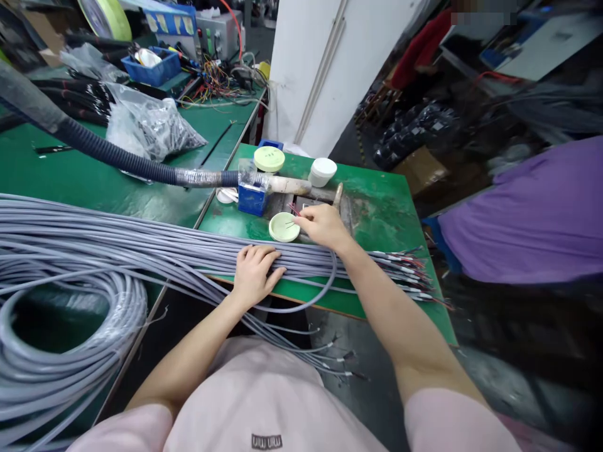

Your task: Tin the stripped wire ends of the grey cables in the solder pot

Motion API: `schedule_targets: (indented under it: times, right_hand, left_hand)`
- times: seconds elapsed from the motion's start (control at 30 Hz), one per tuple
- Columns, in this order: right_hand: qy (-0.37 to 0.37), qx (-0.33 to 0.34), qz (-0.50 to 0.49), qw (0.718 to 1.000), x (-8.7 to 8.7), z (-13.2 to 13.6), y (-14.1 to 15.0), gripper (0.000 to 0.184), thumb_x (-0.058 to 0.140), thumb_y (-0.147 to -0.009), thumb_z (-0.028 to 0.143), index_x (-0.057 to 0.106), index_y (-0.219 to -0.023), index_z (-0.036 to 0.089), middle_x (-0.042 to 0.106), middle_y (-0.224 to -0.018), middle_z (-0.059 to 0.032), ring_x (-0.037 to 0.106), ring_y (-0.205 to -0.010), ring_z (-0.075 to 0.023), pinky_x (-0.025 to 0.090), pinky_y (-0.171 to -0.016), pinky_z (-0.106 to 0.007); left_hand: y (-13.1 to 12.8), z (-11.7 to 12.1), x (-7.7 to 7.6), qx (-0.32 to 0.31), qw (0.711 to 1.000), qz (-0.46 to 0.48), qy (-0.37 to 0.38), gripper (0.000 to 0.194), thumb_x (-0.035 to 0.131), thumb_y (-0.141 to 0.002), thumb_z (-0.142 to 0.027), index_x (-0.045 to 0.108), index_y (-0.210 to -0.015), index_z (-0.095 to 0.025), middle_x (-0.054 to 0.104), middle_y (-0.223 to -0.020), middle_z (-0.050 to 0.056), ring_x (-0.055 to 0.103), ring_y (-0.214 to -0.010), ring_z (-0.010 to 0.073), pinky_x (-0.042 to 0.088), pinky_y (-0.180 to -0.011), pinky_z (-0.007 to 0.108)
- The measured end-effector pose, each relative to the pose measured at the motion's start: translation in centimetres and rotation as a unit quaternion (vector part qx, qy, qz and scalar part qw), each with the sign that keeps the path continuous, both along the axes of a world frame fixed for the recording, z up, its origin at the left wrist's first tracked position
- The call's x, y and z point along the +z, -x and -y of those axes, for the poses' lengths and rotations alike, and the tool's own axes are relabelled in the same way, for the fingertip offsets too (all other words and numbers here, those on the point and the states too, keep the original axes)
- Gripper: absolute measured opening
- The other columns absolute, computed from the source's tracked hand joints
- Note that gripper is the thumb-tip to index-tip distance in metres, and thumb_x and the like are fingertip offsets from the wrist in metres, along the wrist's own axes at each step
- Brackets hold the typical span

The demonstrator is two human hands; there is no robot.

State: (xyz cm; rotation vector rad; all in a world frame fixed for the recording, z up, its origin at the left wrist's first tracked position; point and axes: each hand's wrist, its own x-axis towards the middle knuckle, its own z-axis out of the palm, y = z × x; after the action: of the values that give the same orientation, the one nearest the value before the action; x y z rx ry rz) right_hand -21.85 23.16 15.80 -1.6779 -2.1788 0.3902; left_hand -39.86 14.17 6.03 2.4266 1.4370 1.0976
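My right hand (323, 226) is closed on the end of one grey cable (330, 276), which loops up from the table's front edge. Thin wire ends stick out past its fingertips, over a small pale-green round dish (284, 227). My left hand (254, 271) lies with fingers spread on a thick bundle of grey cables (179, 242) that runs across the table. To the right, the bundle's stripped ends (409, 271) show red, black and white wires. More loose cable ends (325, 358) hang below the table edge in front of me.
A ribbed hose (141, 162) reaches over a blue box (251, 198) beside the dish. Behind are a yellow-green lid (269, 159) and a white jar (323, 171). Coiled cable (127, 314) fills the left. A plastic bag (151, 125) sits farther back. A person in purple (527, 216) is at right.
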Motion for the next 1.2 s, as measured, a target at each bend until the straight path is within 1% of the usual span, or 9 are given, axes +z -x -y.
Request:
schedule_targets:
  times: [0.23,0.4,0.53,0.67,0.77,0.87,0.97,1.07,1.2]
  right_hand:
    - [0.055,0.002,0.142,0.988,-1.4,-1.8,1.7,0.025,0.055,-0.082,0.032,0.071,-0.067,0.019,0.069,-0.071,-0.0043,0.058,-0.068,-0.0171,0.028,-0.057,-0.028]
    - [0.077,-0.011,0.19,0.979,-1.8,-2.1,2.5,0.022,0.056,-0.082,0.031,0.074,-0.078,0.02,0.074,-0.083,-0.0077,0.063,-0.078,-0.021,0.034,-0.061,-0.027]
    - [0.069,-0.008,0.197,0.978,-1.6,-2.1,2.4,0.022,0.056,-0.082,0.03,0.074,-0.077,0.019,0.074,-0.084,-0.0089,0.063,-0.079,-0.0221,0.034,-0.061,-0.028]
    - [0.033,-0.023,0.139,0.99,-0.7,-2.3,0.2,0.026,0.054,-0.081,0.032,0.073,-0.071,0.016,0.069,-0.071,-0.0059,0.058,-0.068,-0.0182,0.031,-0.059,-0.028]
    - [0.005,-0.089,0.099,0.991,-0.5,-2.9,-2.4,0.029,0.055,-0.079,0.034,0.072,-0.067,0.014,0.064,-0.062,-0.0045,0.054,-0.062,-0.0159,0.031,-0.057,-0.027]
    - [0.006,-0.152,0.1,0.983,-1.5,-3.8,-4.7,0.027,0.056,-0.077,0.034,0.072,-0.068,0.014,0.064,-0.062,-0.0043,0.053,-0.061,-0.0157,0.032,-0.058,-0.027]
    - [0.015,-0.188,0.12,0.975,-2.9,-4.7,-6.0,0.025,0.057,-0.077,0.033,0.074,-0.069,0.016,0.067,-0.067,-0.0056,0.056,-0.065,-0.017,0.033,-0.059,-0.027]
    - [0.019,-0.203,0.128,0.971,-4.0,-5.3,-6.5,0.024,0.057,-0.077,0.033,0.074,-0.07,0.016,0.069,-0.07,-0.0065,0.058,-0.068,-0.0181,0.034,-0.06,-0.027]
    - [0.03,-0.205,0.138,0.968,-4.5,-5.6,-6.7,0.024,0.057,-0.077,0.032,0.074,-0.069,0.017,0.07,-0.072,-0.0072,0.06,-0.07,-0.0192,0.036,-0.061,-0.027]
  left_hand:
    - [0.1,0.0,-0.1,-0.006,1.0,-0.005,0.001,0.031,0.054,-0.091,-0.041,0.062,-0.113,-0.021,0.067,-0.116,0.008,0.057,-0.109,0.0229,0.031,-0.099,0.042]
    - [0.1,-0.1,-0.3,-0.01,1.0,-0.003,0.006,0.032,0.053,-0.091,-0.041,0.062,-0.114,-0.021,0.067,-0.117,0.008,0.056,-0.11,0.0235,0.031,-0.1,0.042]
    - [0.2,0.0,-0.2,-0.012,1.0,0.002,0.015,0.032,0.054,-0.091,-0.04,0.062,-0.114,-0.021,0.066,-0.117,0.008,0.056,-0.112,0.0235,0.031,-0.1,0.042]
    - [0.2,0.0,-0.1,-0.015,1.0,0.005,0.018,0.031,0.054,-0.091,-0.04,0.062,-0.114,-0.02,0.067,-0.118,0.008,0.056,-0.112,0.023,0.03,-0.1,0.042]
    - [0.2,-0.1,-0.1,-0.014,1.0,0.004,0.015,0.031,0.053,-0.092,-0.04,0.061,-0.114,-0.02,0.067,-0.117,0.008,0.057,-0.111,0.0231,0.031,-0.098,0.042]
    - [0.2,-0.1,-0.1,-0.014,1.0,0.008,0.015,0.03,0.055,-0.091,-0.04,0.062,-0.113,-0.021,0.067,-0.117,0.008,0.057,-0.11,0.0237,0.032,-0.097,0.042]
    - [0.1,-0.2,-0.1,-0.013,1.0,0.012,0.017,0.029,0.057,-0.089,-0.038,0.062,-0.112,-0.022,0.067,-0.116,0.008,0.057,-0.11,0.024,0.032,-0.097,0.043]
    - [0.1,-0.2,0.0,-0.013,1.0,0.015,0.01,0.028,0.057,-0.089,-0.038,0.063,-0.112,-0.021,0.068,-0.115,0.007,0.058,-0.108,0.0235,0.032,-0.097,0.043]
    - [0.1,-0.2,-0.1,-0.014,1.0,0.017,0.014,0.028,0.057,-0.09,-0.037,0.063,-0.112,-0.022,0.068,-0.115,0.008,0.058,-0.108,0.0239,0.032,-0.096,0.043]
